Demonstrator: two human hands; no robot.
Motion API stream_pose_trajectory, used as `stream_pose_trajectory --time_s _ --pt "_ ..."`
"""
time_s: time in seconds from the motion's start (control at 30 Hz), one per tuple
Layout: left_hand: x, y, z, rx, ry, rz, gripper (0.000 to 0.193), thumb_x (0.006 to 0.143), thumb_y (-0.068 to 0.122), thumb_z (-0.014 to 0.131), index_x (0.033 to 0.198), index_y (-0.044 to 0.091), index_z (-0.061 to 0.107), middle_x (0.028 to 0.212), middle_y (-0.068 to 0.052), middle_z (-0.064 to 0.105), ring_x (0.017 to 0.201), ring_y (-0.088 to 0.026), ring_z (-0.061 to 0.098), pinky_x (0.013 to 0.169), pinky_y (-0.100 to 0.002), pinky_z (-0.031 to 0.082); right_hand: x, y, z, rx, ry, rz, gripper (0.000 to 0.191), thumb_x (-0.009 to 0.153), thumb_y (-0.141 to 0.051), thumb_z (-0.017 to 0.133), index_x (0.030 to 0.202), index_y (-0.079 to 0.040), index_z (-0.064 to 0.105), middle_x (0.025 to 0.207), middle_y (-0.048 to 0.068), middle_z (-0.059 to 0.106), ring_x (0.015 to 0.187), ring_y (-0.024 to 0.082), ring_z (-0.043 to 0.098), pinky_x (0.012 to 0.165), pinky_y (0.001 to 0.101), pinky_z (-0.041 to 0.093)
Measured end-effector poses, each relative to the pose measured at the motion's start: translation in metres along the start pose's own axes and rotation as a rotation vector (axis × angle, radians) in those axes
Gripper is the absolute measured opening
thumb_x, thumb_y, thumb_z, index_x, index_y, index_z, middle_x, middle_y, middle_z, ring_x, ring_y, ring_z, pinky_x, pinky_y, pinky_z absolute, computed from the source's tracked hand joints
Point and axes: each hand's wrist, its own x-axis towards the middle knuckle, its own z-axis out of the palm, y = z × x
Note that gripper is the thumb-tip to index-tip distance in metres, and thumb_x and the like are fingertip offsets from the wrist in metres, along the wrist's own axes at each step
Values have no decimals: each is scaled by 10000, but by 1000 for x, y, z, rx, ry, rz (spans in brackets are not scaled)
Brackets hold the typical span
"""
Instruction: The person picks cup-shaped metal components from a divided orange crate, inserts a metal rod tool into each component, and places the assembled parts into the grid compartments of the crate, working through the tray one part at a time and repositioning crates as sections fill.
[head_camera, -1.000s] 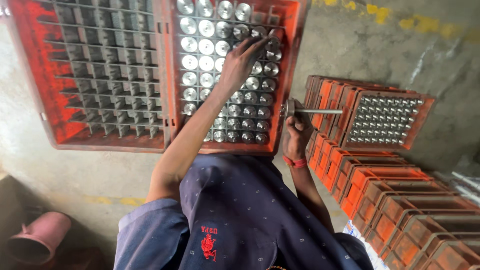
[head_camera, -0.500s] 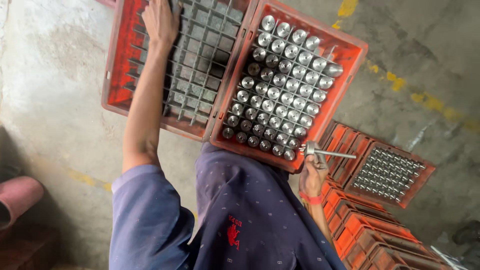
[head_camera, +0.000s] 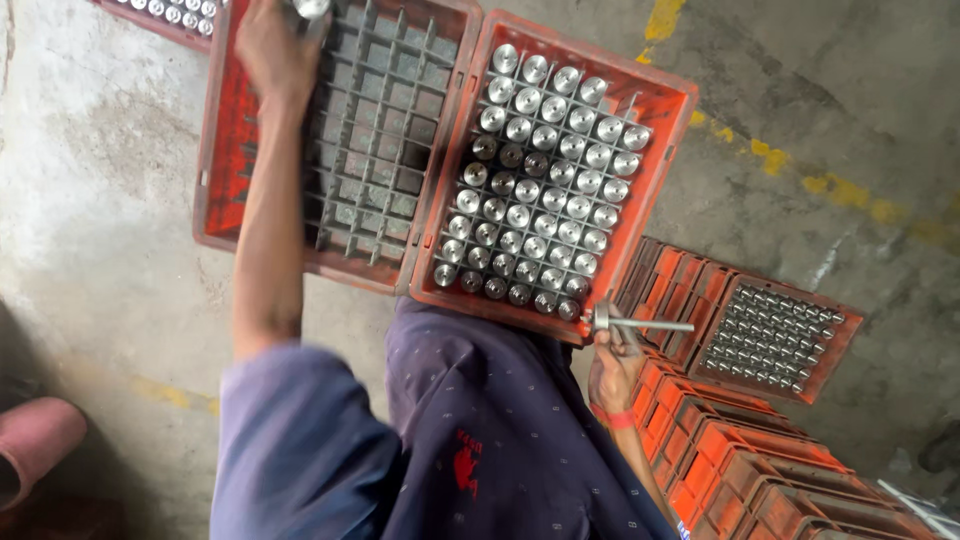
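Head view: our left hand (head_camera: 272, 45) grips a metal piece over the empty grid crate (head_camera: 370, 150). Our right hand (head_camera: 617, 362) clasps a valve (head_camera: 640, 323), stem lying sideways, just below the filled crate (head_camera: 640, 200).

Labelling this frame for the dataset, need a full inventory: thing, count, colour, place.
Empty-grid crate: one, orange-red with grey divider grid, upper left on the floor.
Filled crate: one, orange-red, centre, cells packed with shiny round-headed metal parts, too many to count.
Third crate: partly in view, top left edge, also holding metal parts.
Stacked crates: several, orange-red, right; the top one is full of stemmed metal parts.
Pink object: one, lower left edge.
Yellow floor line: broken, upper right.
Left hand: over the empty-grid crate, a metal part at its fingers.
Right hand: holds a stemmed metal part.
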Motion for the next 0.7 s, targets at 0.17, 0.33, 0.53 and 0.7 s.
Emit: stream_pose_trajectory --time_s 0.17,0.33,0.53,0.7 --pt "-107 58 -61 -731 34 -248 462 830 26 810 1252 33 625 1110 -88 639 1020 -201 621 904 -364 531 1 -7 18 20 111 111 555 878 58 634 1414 84 494 1325 87 653 1142 98 649 998 222 494" --pt "-214 173 -21 -1151 -487 -854 243 864 0 825 899 26 586 757 -49 614 653 -154 594 593 -339 483 20 -13 74 -45 -253 15 649 887 -5 750 1479 121 515 1397 152 640 1173 153 631 1004 254 495" --pt "-272 240 -60 -681 -838 -338 270 803 145 801 1023 79 661 838 -161 718 820 -385 707 675 -462 539 6 -60 113 -118 -366 82 735 894 -215 845 1480 101 532 1377 133 645 1265 169 638 1123 278 505" --pt "-269 255 -71 -582 -1031 -223 449 705 160 793 1136 110 678 863 -164 743 843 -411 688 687 -508 534 -3 -61 109 -224 -394 40 649 878 -105 836 1442 62 562 1465 136 602 1357 225 585 1162 337 499"
